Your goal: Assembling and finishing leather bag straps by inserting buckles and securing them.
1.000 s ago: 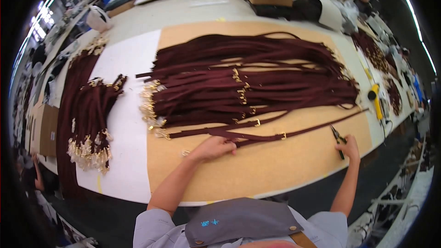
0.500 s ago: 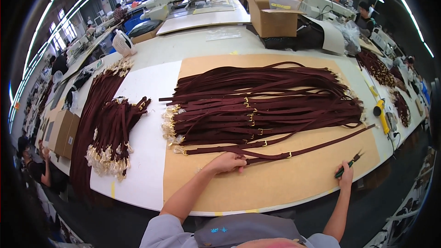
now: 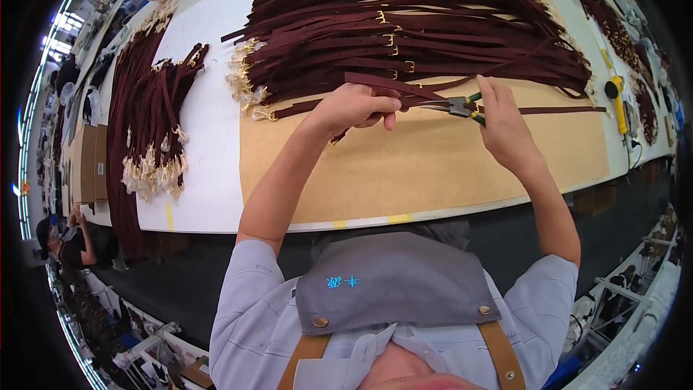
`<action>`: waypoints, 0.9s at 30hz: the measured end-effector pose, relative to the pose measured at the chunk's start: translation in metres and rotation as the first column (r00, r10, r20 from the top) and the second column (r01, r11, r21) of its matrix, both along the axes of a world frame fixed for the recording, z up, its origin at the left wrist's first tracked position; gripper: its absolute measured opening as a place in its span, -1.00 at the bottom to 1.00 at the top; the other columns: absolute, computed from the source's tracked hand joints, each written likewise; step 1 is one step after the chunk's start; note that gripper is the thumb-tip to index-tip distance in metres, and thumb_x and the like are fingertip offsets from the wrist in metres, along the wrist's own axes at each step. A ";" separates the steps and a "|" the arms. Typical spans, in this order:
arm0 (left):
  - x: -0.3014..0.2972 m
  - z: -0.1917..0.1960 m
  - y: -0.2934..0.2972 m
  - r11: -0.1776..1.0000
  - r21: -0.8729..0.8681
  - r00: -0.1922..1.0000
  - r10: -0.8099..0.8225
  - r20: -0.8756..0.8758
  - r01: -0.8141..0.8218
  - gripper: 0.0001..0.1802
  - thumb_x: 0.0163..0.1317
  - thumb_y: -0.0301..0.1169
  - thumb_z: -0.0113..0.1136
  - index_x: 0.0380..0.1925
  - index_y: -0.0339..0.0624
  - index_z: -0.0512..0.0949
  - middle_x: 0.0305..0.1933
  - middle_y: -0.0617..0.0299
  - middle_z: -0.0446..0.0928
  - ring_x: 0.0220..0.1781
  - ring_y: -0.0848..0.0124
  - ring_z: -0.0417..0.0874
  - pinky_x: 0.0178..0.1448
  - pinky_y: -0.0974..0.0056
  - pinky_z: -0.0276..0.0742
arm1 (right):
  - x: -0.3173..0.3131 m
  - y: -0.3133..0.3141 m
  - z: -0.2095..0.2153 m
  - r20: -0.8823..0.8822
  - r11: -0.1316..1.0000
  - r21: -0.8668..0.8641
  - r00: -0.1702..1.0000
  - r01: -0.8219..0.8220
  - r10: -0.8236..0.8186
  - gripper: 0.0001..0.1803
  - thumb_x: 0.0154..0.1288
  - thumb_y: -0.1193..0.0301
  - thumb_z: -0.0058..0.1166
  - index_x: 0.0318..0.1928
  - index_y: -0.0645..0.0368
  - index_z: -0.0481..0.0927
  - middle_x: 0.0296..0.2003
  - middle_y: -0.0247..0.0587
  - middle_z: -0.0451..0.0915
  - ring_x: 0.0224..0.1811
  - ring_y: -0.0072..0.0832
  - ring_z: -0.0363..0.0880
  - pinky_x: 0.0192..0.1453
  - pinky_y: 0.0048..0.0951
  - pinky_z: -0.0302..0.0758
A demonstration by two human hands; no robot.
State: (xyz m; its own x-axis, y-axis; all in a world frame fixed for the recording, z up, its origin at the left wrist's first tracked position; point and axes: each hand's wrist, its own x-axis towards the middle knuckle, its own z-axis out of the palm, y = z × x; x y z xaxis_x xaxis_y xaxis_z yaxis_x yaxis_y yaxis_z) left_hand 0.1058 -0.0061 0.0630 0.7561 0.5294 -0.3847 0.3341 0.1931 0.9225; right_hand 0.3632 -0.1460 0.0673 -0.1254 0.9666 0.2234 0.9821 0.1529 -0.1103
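Observation:
My left hand (image 3: pixel 359 110) is closed on a thin dark maroon leather strap (image 3: pixel 559 110), lifted a little above the tan board. One flat strap end sticks up beyond my fingers; the other runs right. In my right hand (image 3: pixel 503 119) is a pair of pliers (image 3: pixel 458 106) with green handles, its long thin jaws pointing left at the strap beside my left fingertips. Whether the jaws grip the leather I cannot tell. Just beyond lies a thick row of maroon straps (image 3: pixel 325 65) with gold buckles, their plastic-wrapped clasps (image 3: pixel 244 76) at the left.
A second bundle of maroon straps (image 3: pixel 170 101) with wrapped gold hardware lies left on white board. The tan board (image 3: pixel 404 173) reaches near the table's front edge. A yellow-handled tool (image 3: pixel 617 101) with a cord lies right. At far left are a cardboard box (image 3: pixel 90 166) and another person (image 3: pixel 65 242).
My right hand has brought the pliers left to the strap beside my left hand. The left hand has raised the strap off the board. The view has tilted down.

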 end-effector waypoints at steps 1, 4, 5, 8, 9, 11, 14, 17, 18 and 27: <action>-0.001 0.002 -0.005 1.000 -0.006 1.000 0.004 0.025 -0.004 -0.83 0.22 -0.37 0.14 -0.33 -0.27 0.53 -0.57 0.27 0.53 -0.71 0.67 0.18 -0.63 0.47 0.02 | -0.005 0.004 -0.003 -0.002 1.000 -0.002 1.000 0.004 -0.004 -0.38 0.14 0.69 -0.13 0.28 0.47 0.18 0.11 0.21 0.31 0.24 0.01 0.29 0.34 -0.20 0.28; -0.005 -0.001 -0.008 0.999 -0.039 0.999 -0.004 0.049 0.005 -0.79 0.26 -0.40 0.13 -0.19 -0.31 0.52 -0.55 0.22 0.54 -0.72 0.66 0.19 -0.64 0.47 0.03 | -0.013 0.010 -0.005 0.201 0.998 0.046 0.979 -0.047 0.037 -0.39 0.13 0.71 -0.16 0.27 0.50 0.19 0.09 0.21 0.32 0.29 0.03 0.24 0.37 -0.21 0.26; -0.008 -0.004 -0.009 0.998 -0.068 0.999 -0.010 0.049 0.013 -0.79 0.26 -0.41 0.12 -0.18 -0.33 0.51 -0.55 0.22 0.55 -0.71 0.66 0.19 -0.64 0.48 0.04 | -0.014 0.011 -0.002 0.257 0.996 0.071 0.966 -0.046 0.026 -0.39 0.14 0.69 -0.15 0.27 0.50 0.18 0.10 0.19 0.31 0.31 0.02 0.22 0.38 -0.19 0.26; -0.011 -0.012 -0.010 0.995 -0.092 0.997 -0.029 0.068 0.035 -0.78 0.27 -0.42 0.09 -0.17 -0.34 0.51 -0.55 0.22 0.54 -0.70 0.66 0.21 -0.63 0.47 0.06 | -0.016 0.013 -0.002 0.311 0.996 0.079 0.950 -0.041 0.014 -0.39 0.17 0.66 -0.15 0.28 0.50 0.17 0.13 0.17 0.29 0.35 0.02 0.19 0.39 -0.13 0.26; -0.011 -0.012 -0.010 0.995 -0.094 0.997 -0.029 0.067 0.035 -0.78 0.27 -0.42 0.09 -0.17 -0.34 0.51 -0.55 0.22 0.54 -0.70 0.66 0.21 -0.63 0.47 0.06 | -0.016 0.013 -0.003 0.312 0.997 0.061 0.950 -0.036 0.015 -0.39 0.19 0.65 -0.15 0.29 0.49 0.16 0.14 0.17 0.27 0.36 0.03 0.17 0.39 -0.09 0.26; -0.011 -0.010 -0.010 0.997 -0.077 1.000 -0.005 0.010 0.006 -0.77 0.28 -0.41 0.06 -0.15 -0.34 0.50 -0.54 0.22 0.54 -0.70 0.65 0.22 -0.61 0.46 0.08 | -0.014 0.017 -0.005 0.339 0.998 0.046 0.941 -0.040 0.022 -0.40 0.20 0.64 -0.15 0.29 0.49 0.16 0.15 0.16 0.26 0.37 0.03 0.16 0.38 -0.07 0.27; -0.008 -0.014 -0.006 0.998 -0.054 0.999 -0.031 -0.021 0.030 -0.79 0.28 -0.41 0.04 -0.22 -0.33 0.53 -0.54 0.26 0.52 -0.70 0.63 0.21 -0.58 0.44 0.11 | -0.019 0.023 -0.010 0.376 0.998 0.023 0.926 -0.057 0.044 -0.39 0.22 0.62 -0.15 0.31 0.48 0.14 0.17 0.15 0.25 0.39 0.04 0.14 0.38 -0.03 0.28; -0.004 -0.024 -0.001 0.994 -0.076 0.995 -0.084 -0.059 0.079 -0.80 0.27 -0.40 0.02 -0.36 -0.31 0.56 -0.60 0.30 0.47 -0.70 0.61 0.20 -0.56 0.43 0.11 | -0.024 0.033 -0.020 0.392 0.994 0.054 0.918 -0.093 0.065 -0.42 0.21 0.61 -0.13 0.27 0.46 0.19 0.12 0.12 0.29 0.34 0.01 0.20 0.32 -0.08 0.33; -0.005 -0.029 0.002 0.994 -0.082 0.995 -0.081 -0.057 0.077 -0.80 0.27 -0.40 0.02 -0.36 -0.31 0.56 -0.60 0.30 0.47 -0.70 0.61 0.20 -0.56 0.43 0.11 | -0.025 0.036 -0.022 0.396 0.989 0.093 0.916 -0.114 0.068 -0.46 0.20 0.60 -0.11 0.23 0.45 0.24 0.07 0.10 0.33 0.28 -0.02 0.27 0.27 -0.12 0.39; -0.010 -0.039 0.007 0.984 -0.129 0.979 -0.098 0.181 0.123 -0.76 0.28 -0.38 0.05 -0.48 -0.31 0.56 -0.60 0.30 0.46 -0.69 0.62 0.21 -0.55 0.43 0.11 | -0.007 0.045 -0.024 -0.033 0.981 0.055 0.981 -0.189 0.191 -0.75 -0.03 0.56 0.17 -0.30 0.21 0.41 -0.37 -0.18 0.44 -0.26 -0.22 0.47 -0.26 -0.24 0.45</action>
State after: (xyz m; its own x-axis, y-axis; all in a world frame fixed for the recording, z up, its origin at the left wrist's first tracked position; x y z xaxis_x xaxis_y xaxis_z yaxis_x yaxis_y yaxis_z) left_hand 0.0957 0.0005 0.0243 0.8684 0.3895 -0.3067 0.1984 0.2938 0.9350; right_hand 0.3559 -0.1014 0.0431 -0.2957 0.9132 0.2804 0.9299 0.3423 -0.1344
